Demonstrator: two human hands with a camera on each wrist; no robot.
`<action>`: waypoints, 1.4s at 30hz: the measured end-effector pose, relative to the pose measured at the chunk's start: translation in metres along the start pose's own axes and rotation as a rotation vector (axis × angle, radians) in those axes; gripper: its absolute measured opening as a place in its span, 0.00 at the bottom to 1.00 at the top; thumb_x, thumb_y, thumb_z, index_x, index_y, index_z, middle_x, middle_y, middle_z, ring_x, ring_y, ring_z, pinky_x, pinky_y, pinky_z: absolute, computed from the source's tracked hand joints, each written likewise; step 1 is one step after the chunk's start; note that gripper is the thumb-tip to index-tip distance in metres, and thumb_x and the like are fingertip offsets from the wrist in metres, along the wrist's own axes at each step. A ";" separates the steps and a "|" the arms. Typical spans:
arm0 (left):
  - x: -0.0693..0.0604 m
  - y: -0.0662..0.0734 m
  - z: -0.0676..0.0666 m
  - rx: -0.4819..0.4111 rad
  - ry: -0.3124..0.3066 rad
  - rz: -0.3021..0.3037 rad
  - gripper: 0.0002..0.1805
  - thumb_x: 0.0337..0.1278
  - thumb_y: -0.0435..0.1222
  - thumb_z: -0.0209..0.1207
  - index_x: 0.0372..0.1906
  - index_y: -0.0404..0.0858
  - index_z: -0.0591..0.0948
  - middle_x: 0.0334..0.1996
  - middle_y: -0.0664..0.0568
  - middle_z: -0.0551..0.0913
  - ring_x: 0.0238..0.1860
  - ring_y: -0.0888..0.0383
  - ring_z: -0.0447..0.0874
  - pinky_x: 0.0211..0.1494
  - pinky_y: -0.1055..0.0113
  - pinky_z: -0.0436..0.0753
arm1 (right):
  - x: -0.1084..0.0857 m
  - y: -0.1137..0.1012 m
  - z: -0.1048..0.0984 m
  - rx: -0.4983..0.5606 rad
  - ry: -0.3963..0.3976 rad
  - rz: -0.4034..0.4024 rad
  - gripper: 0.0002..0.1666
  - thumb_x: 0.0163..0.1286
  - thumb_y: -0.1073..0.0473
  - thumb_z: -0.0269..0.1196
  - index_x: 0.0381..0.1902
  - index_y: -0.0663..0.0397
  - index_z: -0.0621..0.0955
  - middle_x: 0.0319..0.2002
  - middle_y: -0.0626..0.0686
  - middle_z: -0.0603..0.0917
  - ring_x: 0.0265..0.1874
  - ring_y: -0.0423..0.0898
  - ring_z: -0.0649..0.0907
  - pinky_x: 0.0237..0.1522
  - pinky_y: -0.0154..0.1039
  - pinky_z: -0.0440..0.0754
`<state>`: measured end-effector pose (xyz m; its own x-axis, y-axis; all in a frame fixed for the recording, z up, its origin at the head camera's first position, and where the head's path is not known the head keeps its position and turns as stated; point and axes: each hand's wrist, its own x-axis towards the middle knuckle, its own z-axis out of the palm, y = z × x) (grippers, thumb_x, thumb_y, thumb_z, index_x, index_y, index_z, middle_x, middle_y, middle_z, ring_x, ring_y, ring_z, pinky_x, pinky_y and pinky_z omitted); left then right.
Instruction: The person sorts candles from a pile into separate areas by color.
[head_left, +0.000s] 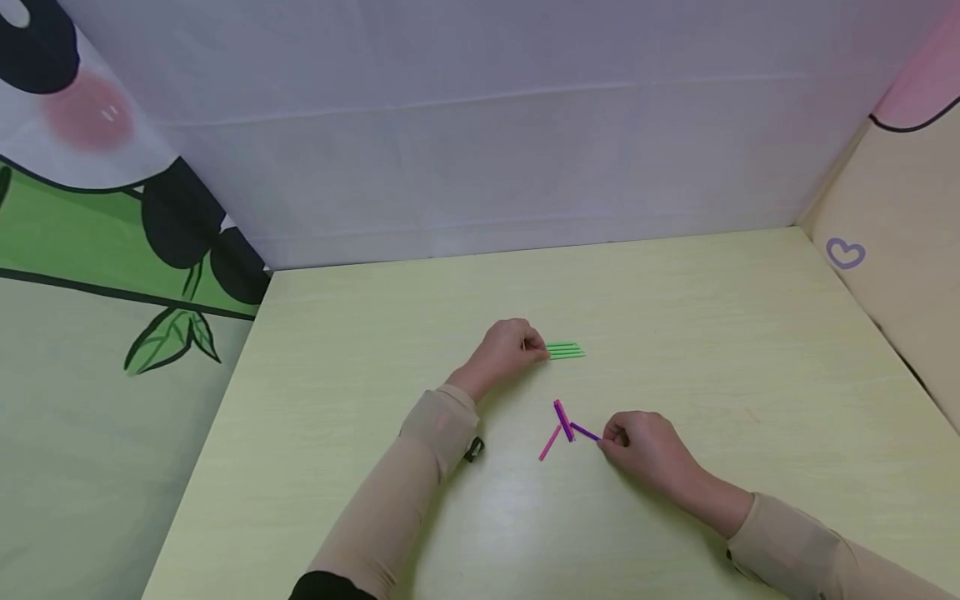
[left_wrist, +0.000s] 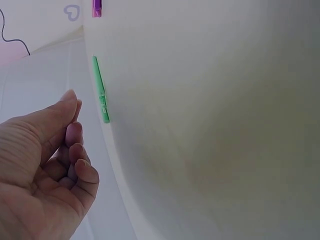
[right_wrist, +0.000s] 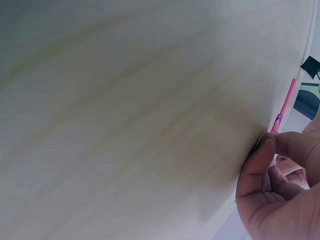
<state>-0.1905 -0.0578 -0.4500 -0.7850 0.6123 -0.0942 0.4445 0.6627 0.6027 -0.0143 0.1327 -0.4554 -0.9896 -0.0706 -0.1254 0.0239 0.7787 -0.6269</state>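
Note:
Several green sticks (head_left: 566, 351) lie side by side on the table. At their left end is my left hand (head_left: 510, 354); in the left wrist view its thumb and index fingertips meet with nothing seen between them, a little apart from the green sticks (left_wrist: 101, 90). My right hand (head_left: 645, 450) pinches the right end of a purple stick (head_left: 584, 431) that lies low over the table. Left of that stick, a pink and purple pair of sticks (head_left: 563, 421) lies slanted, and a single pink stick (head_left: 550, 443) slants below. Fingers mostly hide the held end in the right wrist view.
A pale wooden table (head_left: 675, 333) carries the sticks. Behind it hangs a light cloth wall (head_left: 487, 167), with a printed cartoon panel (head_left: 97, 225) at left and a cream side wall (head_left: 900, 225) at right.

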 end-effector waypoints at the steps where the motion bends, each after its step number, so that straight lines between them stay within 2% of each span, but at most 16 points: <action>1: 0.000 0.000 0.000 -0.004 -0.002 0.002 0.05 0.58 0.39 0.67 0.34 0.41 0.88 0.29 0.57 0.80 0.31 0.61 0.73 0.36 0.72 0.74 | 0.000 -0.001 -0.001 0.000 -0.002 -0.001 0.07 0.57 0.66 0.70 0.23 0.52 0.82 0.16 0.43 0.73 0.20 0.40 0.70 0.23 0.32 0.69; 9: -0.004 -0.001 0.000 -0.022 -0.018 0.019 0.05 0.58 0.39 0.67 0.34 0.41 0.88 0.28 0.58 0.80 0.31 0.62 0.74 0.36 0.72 0.75 | 0.001 -0.001 -0.003 0.001 -0.001 -0.012 0.07 0.58 0.67 0.69 0.23 0.53 0.83 0.17 0.43 0.73 0.20 0.40 0.71 0.23 0.33 0.69; 17: -0.007 0.000 0.002 -0.051 -0.026 0.001 0.05 0.57 0.39 0.68 0.34 0.42 0.88 0.29 0.59 0.81 0.31 0.61 0.74 0.36 0.72 0.74 | 0.003 0.003 -0.005 -0.013 0.010 -0.014 0.06 0.58 0.66 0.69 0.24 0.54 0.83 0.18 0.43 0.75 0.21 0.40 0.71 0.24 0.33 0.70; 28: -0.013 0.001 0.005 -0.032 -0.026 0.053 0.05 0.56 0.39 0.69 0.34 0.42 0.88 0.27 0.59 0.79 0.30 0.62 0.72 0.35 0.72 0.73 | 0.007 0.009 -0.010 -0.025 0.011 -0.024 0.04 0.59 0.66 0.70 0.26 0.55 0.84 0.18 0.43 0.76 0.21 0.41 0.72 0.25 0.33 0.71; 42: -0.020 0.003 0.008 -0.059 -0.051 0.071 0.02 0.56 0.36 0.68 0.33 0.43 0.88 0.28 0.60 0.80 0.30 0.63 0.72 0.35 0.73 0.73 | 0.012 0.022 -0.021 -0.067 0.030 -0.079 0.03 0.60 0.64 0.69 0.27 0.54 0.84 0.20 0.43 0.76 0.22 0.40 0.72 0.27 0.35 0.71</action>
<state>-0.1703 -0.0644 -0.4532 -0.7288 0.6790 -0.0884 0.4710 0.5908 0.6551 -0.0284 0.1622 -0.4551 -0.9918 -0.1155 -0.0541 -0.0627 0.8113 -0.5812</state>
